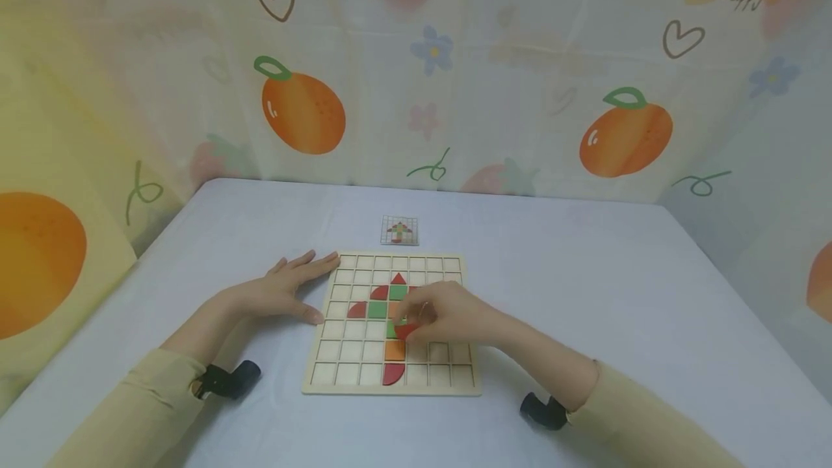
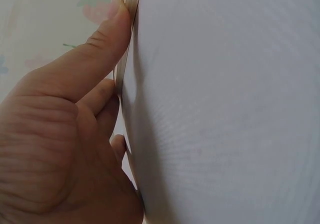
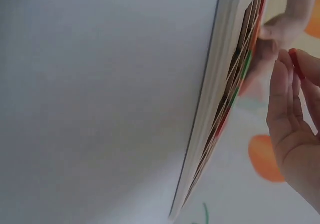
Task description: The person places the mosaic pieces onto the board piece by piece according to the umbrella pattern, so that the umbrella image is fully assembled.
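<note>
A wooden grid board [image 1: 351,390] lies on the table, with a column of coloured tiles in it. My right hand [image 1: 448,316] is over the board's middle and pinches a red tile [image 1: 405,331] between thumb and fingertips; the tile shows edge-on in the right wrist view [image 3: 297,64]. Beside it are a green tile [image 1: 391,329] and an orange square [image 1: 394,349], with a red quarter-circle [image 1: 393,374] below. Higher up sit a red triangle [image 1: 399,278] and green squares [image 1: 377,310]. My left hand [image 1: 286,289] rests at the board's left edge, fingers spread and thumb touching its side.
A small pattern card [image 1: 399,230] with a tree-like design lies just behind the board. White cloth covers the table [image 1: 572,258]. A printed curtain [image 1: 494,92] hangs behind and at both sides.
</note>
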The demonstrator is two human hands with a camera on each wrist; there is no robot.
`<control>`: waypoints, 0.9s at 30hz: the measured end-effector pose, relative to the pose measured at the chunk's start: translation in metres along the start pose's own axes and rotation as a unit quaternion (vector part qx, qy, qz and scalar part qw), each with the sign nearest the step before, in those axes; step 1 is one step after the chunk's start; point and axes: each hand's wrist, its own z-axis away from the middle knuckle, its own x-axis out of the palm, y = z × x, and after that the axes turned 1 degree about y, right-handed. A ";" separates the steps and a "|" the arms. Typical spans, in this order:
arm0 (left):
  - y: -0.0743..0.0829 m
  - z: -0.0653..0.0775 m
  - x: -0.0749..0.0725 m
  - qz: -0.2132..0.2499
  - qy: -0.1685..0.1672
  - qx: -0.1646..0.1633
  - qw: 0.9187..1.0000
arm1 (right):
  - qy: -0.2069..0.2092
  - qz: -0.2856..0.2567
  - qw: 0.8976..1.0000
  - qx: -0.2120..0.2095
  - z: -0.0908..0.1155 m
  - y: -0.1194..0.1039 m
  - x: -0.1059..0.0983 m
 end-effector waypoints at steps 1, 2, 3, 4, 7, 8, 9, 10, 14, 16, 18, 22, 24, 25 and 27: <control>0.000 0.000 0.000 0.000 -0.001 0.000 1.000 | -0.012 -0.002 1.000 -0.010 -0.002 -0.002 0.002; 0.000 0.000 0.000 -0.001 -0.001 0.000 1.000 | -0.022 -0.001 1.000 -0.020 -0.004 -0.004 0.004; 0.000 0.000 0.000 0.000 -0.001 0.000 1.000 | -0.034 0.003 0.999 -0.028 -0.006 -0.007 0.006; 0.000 0.000 0.000 0.000 -0.001 0.001 1.000 | -0.044 0.003 0.998 -0.037 -0.007 -0.009 0.007; 0.000 0.000 0.000 0.001 -0.003 0.004 1.000 | -0.064 -0.002 0.996 -0.057 -0.012 -0.015 0.012; 0.000 0.001 0.000 0.001 -0.002 0.005 1.000 | -0.067 0.001 0.996 -0.059 -0.013 -0.017 0.013; 0.000 0.001 -0.001 0.001 -0.002 0.006 1.000 | -0.068 0.003 0.996 -0.060 -0.015 -0.018 0.015; 0.000 0.001 -0.001 0.000 -0.002 0.008 1.000 | -0.067 0.004 0.996 -0.059 -0.016 -0.020 0.016; 0.000 0.002 -0.001 0.000 -0.001 0.014 1.000 | -0.064 0.009 0.997 -0.050 -0.020 -0.023 0.022; -0.001 0.002 -0.002 0.002 0.000 0.017 1.000 | -0.068 0.001 0.996 -0.050 -0.022 -0.023 0.024; -0.001 0.002 -0.002 0.004 0.001 0.019 1.000 | -0.077 -0.006 0.996 -0.050 -0.024 -0.022 0.025; 0.000 0.003 -0.002 0.006 0.000 0.021 1.000 | -0.090 0.007 0.995 -0.049 -0.026 -0.023 0.028; 0.001 0.003 -0.002 0.005 -0.001 0.019 1.000 | -0.095 0.019 0.994 -0.048 -0.026 -0.024 0.029; 0.001 0.003 -0.002 0.006 -0.002 0.019 1.000 | -0.097 0.022 0.994 -0.047 -0.026 -0.025 0.030; 0.001 0.003 -0.002 0.006 -0.003 0.017 1.000 | -0.099 0.032 0.993 -0.050 -0.027 -0.025 0.032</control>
